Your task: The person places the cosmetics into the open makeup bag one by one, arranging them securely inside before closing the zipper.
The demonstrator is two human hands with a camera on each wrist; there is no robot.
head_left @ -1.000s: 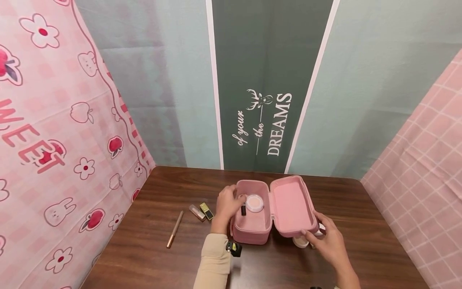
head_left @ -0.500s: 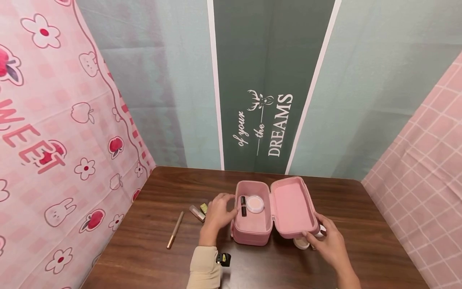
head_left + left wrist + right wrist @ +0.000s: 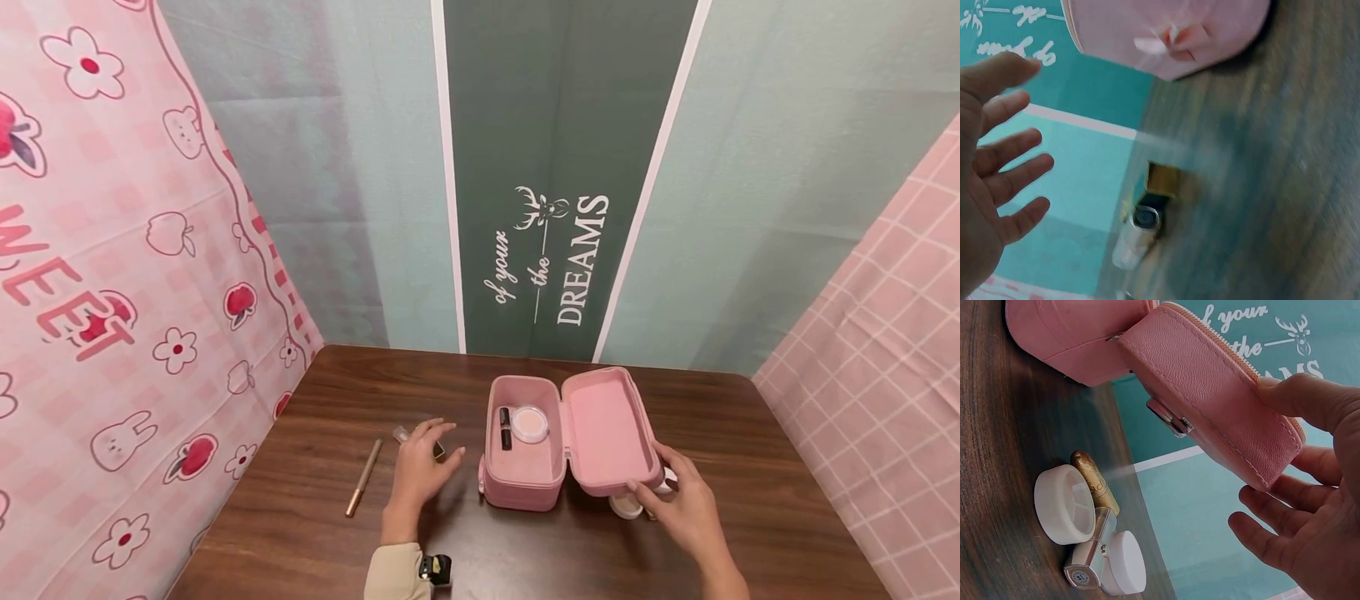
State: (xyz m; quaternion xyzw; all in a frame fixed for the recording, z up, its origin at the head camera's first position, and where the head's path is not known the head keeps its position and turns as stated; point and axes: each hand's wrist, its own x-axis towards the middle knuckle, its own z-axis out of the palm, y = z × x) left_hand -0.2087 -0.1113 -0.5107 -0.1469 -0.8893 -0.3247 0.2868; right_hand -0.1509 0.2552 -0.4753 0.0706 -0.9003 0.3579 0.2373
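An open pink zip case [image 3: 522, 497] stands on the table, with a black lipstick [image 3: 506, 429] and a round powder compact [image 3: 530, 424] inside. My right hand [image 3: 688, 504] grips the outer edge of its lid [image 3: 609, 429], thumb on the rim and fingers beneath. Left of the case, my left hand [image 3: 422, 468] is spread and holds nothing. It hovers near a clear-capped lipstick [image 3: 1132, 240] and a squarish gold-and-black tube [image 3: 1163, 180], partly hiding both in the head view. Further left lies a slim gold pen-like stick [image 3: 363, 479].
Under and beside the raised lid, the right wrist view has a white round container [image 3: 1063, 503], a gold tube [image 3: 1097, 484], a silver clear-sided tube [image 3: 1088, 556] and another white round piece [image 3: 1125, 565]. A printed curtain [image 3: 375, 208] borders the table's back edge.
My left hand has let go of the black lipstick inside the case, then moved left and toward me to the tubes on the table. The right hand stays on the lid.
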